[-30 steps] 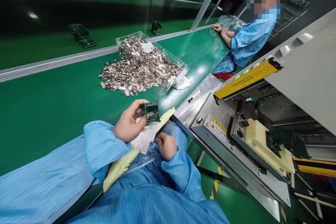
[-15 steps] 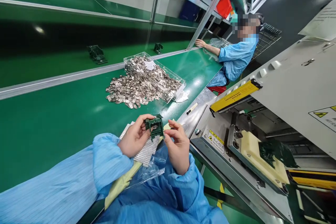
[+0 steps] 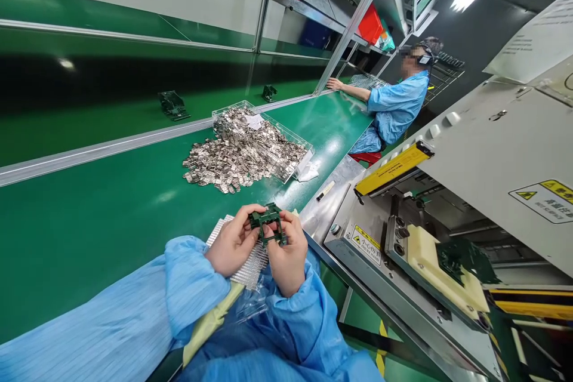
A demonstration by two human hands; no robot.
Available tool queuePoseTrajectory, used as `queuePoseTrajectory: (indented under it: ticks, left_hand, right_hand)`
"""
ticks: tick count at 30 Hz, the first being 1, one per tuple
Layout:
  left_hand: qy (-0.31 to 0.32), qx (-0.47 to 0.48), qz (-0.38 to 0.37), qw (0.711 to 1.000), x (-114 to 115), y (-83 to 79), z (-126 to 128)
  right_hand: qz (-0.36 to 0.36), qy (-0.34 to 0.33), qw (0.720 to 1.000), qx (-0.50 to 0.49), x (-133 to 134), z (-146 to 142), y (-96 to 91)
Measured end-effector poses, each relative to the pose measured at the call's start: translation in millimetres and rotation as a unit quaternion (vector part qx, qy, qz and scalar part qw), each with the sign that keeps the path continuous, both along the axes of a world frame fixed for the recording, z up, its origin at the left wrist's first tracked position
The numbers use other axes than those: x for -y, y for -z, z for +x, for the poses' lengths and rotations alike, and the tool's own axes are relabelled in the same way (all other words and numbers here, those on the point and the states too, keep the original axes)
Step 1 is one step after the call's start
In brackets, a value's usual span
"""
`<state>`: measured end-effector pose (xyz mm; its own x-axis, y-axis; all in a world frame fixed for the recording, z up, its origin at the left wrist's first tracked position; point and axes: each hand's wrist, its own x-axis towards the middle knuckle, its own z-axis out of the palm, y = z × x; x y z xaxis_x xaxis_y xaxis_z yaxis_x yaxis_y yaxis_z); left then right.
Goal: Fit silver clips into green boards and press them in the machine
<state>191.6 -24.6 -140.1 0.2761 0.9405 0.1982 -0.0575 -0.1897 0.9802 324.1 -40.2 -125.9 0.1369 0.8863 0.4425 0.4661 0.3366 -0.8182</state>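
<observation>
My left hand (image 3: 233, 245) and my right hand (image 3: 286, 256) both grip a small dark green circuit board (image 3: 267, 224) just above the near edge of the green table (image 3: 89, 221). The fingers of each hand are closed on its sides. Under the hands lies a silver ribbed sheet (image 3: 244, 262) on a yellow strip (image 3: 208, 325), with a clear plastic bag (image 3: 255, 304) on my lap.
A clear tray (image 3: 295, 143) spills a heap of small metal parts (image 3: 233, 158) onto the table. A press machine (image 3: 447, 250) with a yellow bar (image 3: 394, 168) stands at right. Another person (image 3: 394, 107) in blue works at the far end. Dark green boards (image 3: 172, 104) sit on the conveyor behind.
My right hand rose from my lap and closed on the board beside the left hand. The camera tilted upward, showing more of the shelves.
</observation>
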Motion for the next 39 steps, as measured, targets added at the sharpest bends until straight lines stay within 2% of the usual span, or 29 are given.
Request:
queuePoseTrajectory:
  ticks: [5,9,12,15,18,22,25,28,30,32,34,35,37,39]
  left_hand:
    - [0.005,0.014,0.002,1.000,1,0.7,1]
    - [0.020,0.025,-0.010,0.999,1,0.1,1]
    - [0.028,0.015,-0.026,0.999,-1,-1.9,-1]
    - [0.042,-0.024,-0.035,0.998,2,-8.4,-2]
    - [0.090,-0.097,-0.024,0.991,13,-20.1,1]
    - [0.182,-0.197,0.006,0.963,17,-39.4,17]
    - [0.245,-0.184,0.022,0.952,6,-60.3,53]
    - [0.298,-0.196,0.096,0.929,-13,-86.7,113]
    - [0.298,-0.220,0.176,0.912,-23,-102.4,161]
    - [0.280,-0.232,0.245,0.899,-28,-113.3,209]
    - [0.268,-0.235,0.287,0.889,-26,-118.7,252]
    - [0.265,-0.235,0.296,0.887,-22,-119.8,271]
    - [0.268,-0.239,0.291,0.887,-15,-120.5,303]
    - [0.279,-0.242,0.274,0.888,-12,-122.1,325]
  right_hand:
    - [0.002,0.018,0.999,-0.045,1,-1,9.3]
    - [-0.035,-0.021,0.988,-0.147,2,6,15.9]
    - [-0.049,-0.049,0.981,-0.183,7,22,10.3]
    - [-0.029,-0.131,0.984,-0.117,18,44,-4.6]
    - [0.009,-0.215,0.976,-0.030,34,63,-22.3]
    - [0.082,-0.191,0.978,-0.006,53,93,-40.3]
    - [0.074,-0.133,0.988,-0.035,78,128,-43.7]
    - [0.088,-0.022,0.986,-0.141,111,170,-37.9]
    - [0.162,0.114,0.957,-0.210,131,199,-33.3]
    - [0.242,0.269,0.901,-0.238,147,227,-31.1]
    - [0.273,0.369,0.856,-0.238,158,252,-31.9]
    - [0.266,0.391,0.849,-0.236,162,262,-33.0]
    - [0.244,0.404,0.852,-0.225,167,279,-36.1]
    - [0.229,0.408,0.860,-0.204,166,292,-39.7]
